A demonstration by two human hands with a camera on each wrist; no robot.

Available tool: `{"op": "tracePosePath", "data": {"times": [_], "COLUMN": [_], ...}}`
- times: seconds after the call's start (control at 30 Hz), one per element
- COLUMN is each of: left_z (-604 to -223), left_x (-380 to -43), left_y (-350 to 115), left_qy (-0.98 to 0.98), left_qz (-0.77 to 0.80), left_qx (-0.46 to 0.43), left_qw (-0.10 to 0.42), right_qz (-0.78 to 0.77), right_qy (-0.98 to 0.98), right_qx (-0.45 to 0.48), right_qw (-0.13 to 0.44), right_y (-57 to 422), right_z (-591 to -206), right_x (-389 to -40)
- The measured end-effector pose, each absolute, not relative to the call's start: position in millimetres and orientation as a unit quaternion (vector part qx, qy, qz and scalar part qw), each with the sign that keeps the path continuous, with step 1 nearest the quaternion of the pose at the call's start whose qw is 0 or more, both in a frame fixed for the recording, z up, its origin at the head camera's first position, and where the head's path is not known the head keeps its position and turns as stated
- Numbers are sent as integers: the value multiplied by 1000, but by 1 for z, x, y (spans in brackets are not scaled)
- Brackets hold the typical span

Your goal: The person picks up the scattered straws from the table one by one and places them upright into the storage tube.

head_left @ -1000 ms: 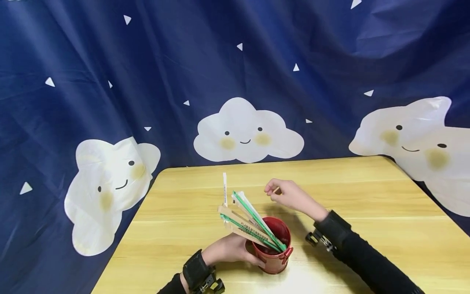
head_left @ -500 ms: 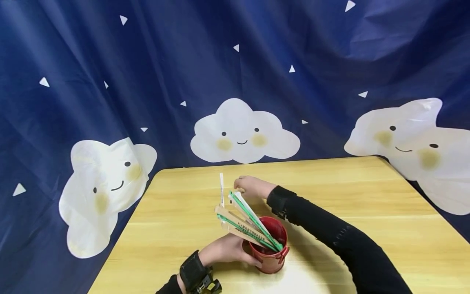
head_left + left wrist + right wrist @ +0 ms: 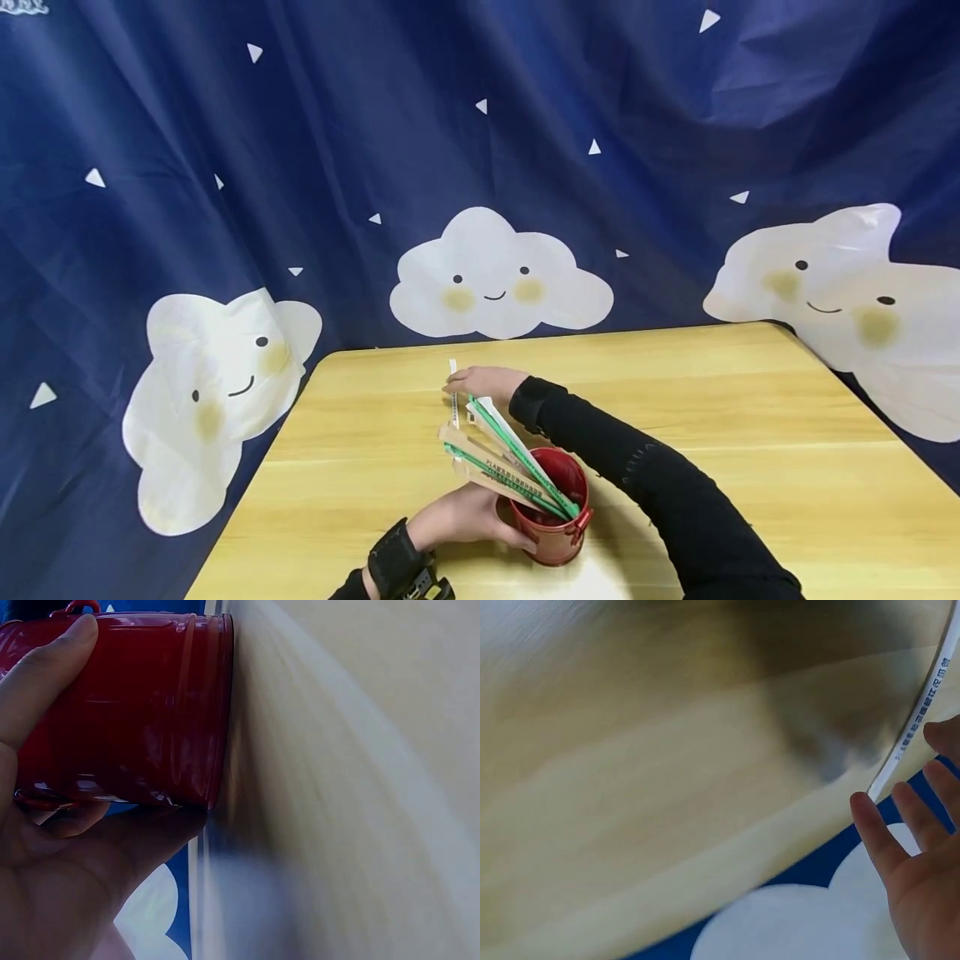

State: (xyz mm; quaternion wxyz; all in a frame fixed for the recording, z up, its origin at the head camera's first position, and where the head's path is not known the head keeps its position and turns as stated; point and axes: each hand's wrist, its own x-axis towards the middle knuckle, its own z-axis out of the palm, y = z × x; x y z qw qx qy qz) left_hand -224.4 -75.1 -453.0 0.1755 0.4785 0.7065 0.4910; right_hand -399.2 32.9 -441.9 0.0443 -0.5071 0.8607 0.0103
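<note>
A small red metal bucket (image 3: 557,546) stands on the table with my left hand (image 3: 463,518) gripping its side, the thumb at the front in the left wrist view. Several paper-wrapped straws (image 3: 487,473), brown, white and green, lean out of it to the left. Beyond them a single slim white wrapped straw (image 3: 454,414), printed with dark characters, lies on the table. My right hand (image 3: 486,382) reaches over the far part of this straw. In the right wrist view, its fingers (image 3: 881,840) are spread and slightly bent, with a fingertip right at the straw's end.
The wooden table (image 3: 750,467) has rounded far corners. Behind it hangs a dark blue curtain (image 3: 360,117) printed with white clouds. My right sleeve (image 3: 660,475) crosses above the table behind and to the right of the bucket.
My right hand has moved left, from right of the straws to over the lone white straw. The left hand keeps its grip on the bucket.
</note>
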Motion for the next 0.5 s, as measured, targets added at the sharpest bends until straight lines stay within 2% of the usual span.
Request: {"op": "tracePosePath", "data": {"times": [0.13,0.27,0.5], "left_z": [-465,-462,-444], "left_x": [-227,-226,-222], "left_y": [-77,-76,-77], "left_qy": [713,707,710], "left_qz": [487,494,482], "left_qx": [480,477,481], "left_qw": [159,170,180], "right_qz": [-5,-14,-7], "right_qy": [843,822,838], "right_qx": [-537,-569,-545], "right_qw": [36,12,-3], "right_y": [21,16,9], "right_z": [-446,-450,-450], "right_x": [-406,-413,-419]}}
